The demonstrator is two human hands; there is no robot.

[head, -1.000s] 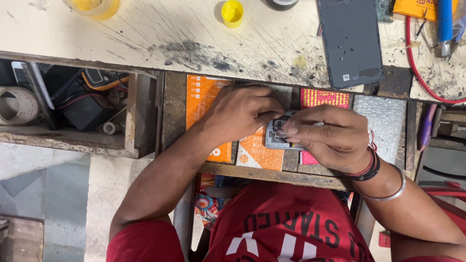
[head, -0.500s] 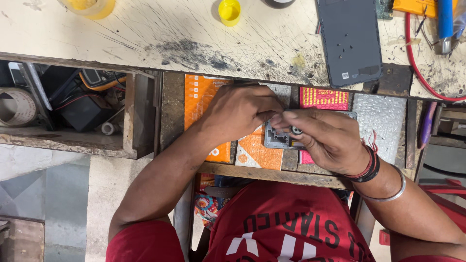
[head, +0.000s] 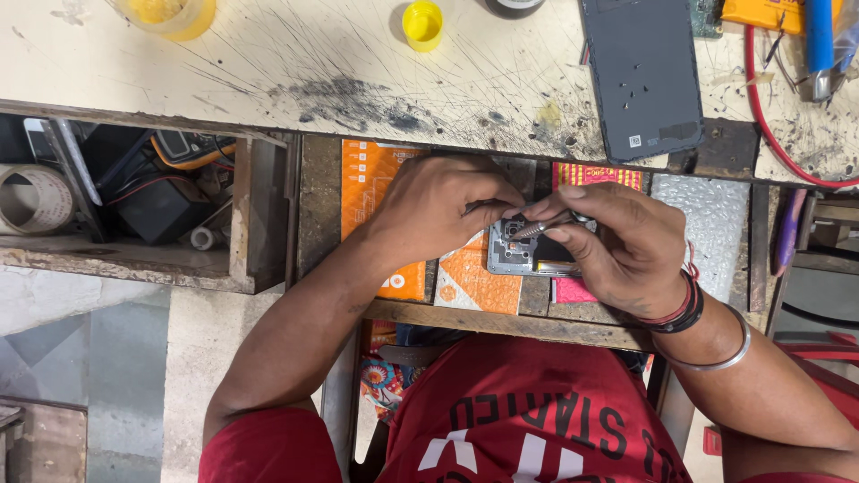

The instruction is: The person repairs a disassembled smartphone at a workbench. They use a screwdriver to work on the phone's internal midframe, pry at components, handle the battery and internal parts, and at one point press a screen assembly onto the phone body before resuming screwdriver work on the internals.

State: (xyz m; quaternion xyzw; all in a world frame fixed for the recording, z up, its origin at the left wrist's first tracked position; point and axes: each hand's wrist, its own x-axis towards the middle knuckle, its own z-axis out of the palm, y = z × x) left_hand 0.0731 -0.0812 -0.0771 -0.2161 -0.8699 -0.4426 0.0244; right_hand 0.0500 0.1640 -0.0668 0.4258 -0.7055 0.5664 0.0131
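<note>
My left hand grips the left edge of a small grey phone part held over an open drawer. Gripped in my right hand is a thin metal tool, its tip resting on the top of that part. Both hands meet over the part, and my fingers hide most of it. Bracelets and a red thread circle my right wrist.
A dark phone back cover lies on the scratched worktop, with a yellow cap and a yellow cup further back. Orange packets fill the drawer. Another open drawer at left holds tape, cables and a meter. Red wire at right.
Both hands have stayed over the phone part; the tool tip and my fingers have shifted slightly on it.
</note>
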